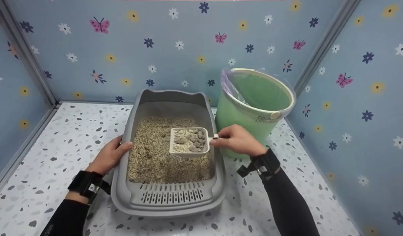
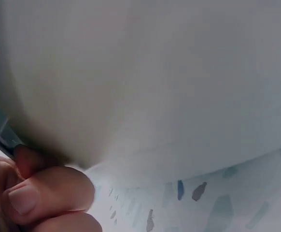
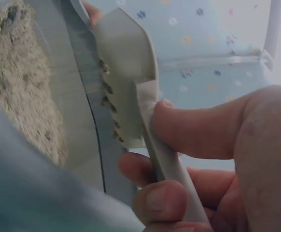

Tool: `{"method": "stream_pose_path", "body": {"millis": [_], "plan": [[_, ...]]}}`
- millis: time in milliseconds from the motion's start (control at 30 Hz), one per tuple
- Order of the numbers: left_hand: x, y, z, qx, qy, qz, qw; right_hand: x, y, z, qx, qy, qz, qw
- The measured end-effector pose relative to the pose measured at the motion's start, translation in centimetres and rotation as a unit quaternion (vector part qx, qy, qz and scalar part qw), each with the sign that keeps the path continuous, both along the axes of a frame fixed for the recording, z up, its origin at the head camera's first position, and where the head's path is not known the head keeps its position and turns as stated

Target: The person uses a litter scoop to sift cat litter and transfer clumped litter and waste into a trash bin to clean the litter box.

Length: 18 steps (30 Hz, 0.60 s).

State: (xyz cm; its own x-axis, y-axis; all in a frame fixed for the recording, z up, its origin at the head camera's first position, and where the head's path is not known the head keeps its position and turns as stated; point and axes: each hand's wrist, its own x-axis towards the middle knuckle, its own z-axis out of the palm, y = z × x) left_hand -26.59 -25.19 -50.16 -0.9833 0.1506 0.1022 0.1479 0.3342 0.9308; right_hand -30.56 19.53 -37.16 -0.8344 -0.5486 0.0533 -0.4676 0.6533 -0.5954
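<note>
A grey litter box (image 1: 170,211) with pale brown litter (image 1: 152,157) stands in the middle in the head view. My left hand (image 1: 106,155) holds its left side, thumb over the rim and, in the left wrist view, fingers (image 2: 49,193) curled below it. My right hand (image 1: 239,139) grips the handle of a whitish litter scoop (image 1: 190,154) above the right half of the box. Greyish clumps (image 1: 196,141) and paler granules lie in the scoop. In the right wrist view, my thumb presses along the handle (image 3: 167,164) and bits show through the slots.
Right behind the box stands a green bin (image 1: 231,121), lined with a thin bag (image 1: 229,83) folded over its rim. Flower-printed panels (image 1: 175,29) close off the back and both sides. The speckled tabletop (image 1: 57,147) lies beneath everything.
</note>
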Motion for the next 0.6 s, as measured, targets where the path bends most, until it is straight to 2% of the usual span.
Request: {"method": "stream_pose_path", "body": {"millis": [67,200,267,467,600], "plan": [[0.0,0.0,0.1,-0.002,-0.001,0.001,1.0000,0.1,0.0,0.1,0.000,-0.004,-0.005,1.0000],[0.1,-0.2,0.0,-0.001,-0.004,0.003,1.0000,0.1,-2.0,-0.2,-0.008,-0.017,0.016,0.9997],[0.1,-0.1,-0.1,0.001,-0.005,0.003,1.0000,0.0,-2.0,-0.5,-0.011,-0.016,0.021,0.9996],[-0.1,-0.1,0.0,0.007,-0.003,-0.004,1.0000,0.3,0.5,-0.2,-0.009,0.020,-0.022,0.9995],[0.0,-0.3,0.1,0.011,-0.004,0.001,0.9999,0.3,-1.5,0.0,-0.007,0.016,0.008,0.9998]]}}
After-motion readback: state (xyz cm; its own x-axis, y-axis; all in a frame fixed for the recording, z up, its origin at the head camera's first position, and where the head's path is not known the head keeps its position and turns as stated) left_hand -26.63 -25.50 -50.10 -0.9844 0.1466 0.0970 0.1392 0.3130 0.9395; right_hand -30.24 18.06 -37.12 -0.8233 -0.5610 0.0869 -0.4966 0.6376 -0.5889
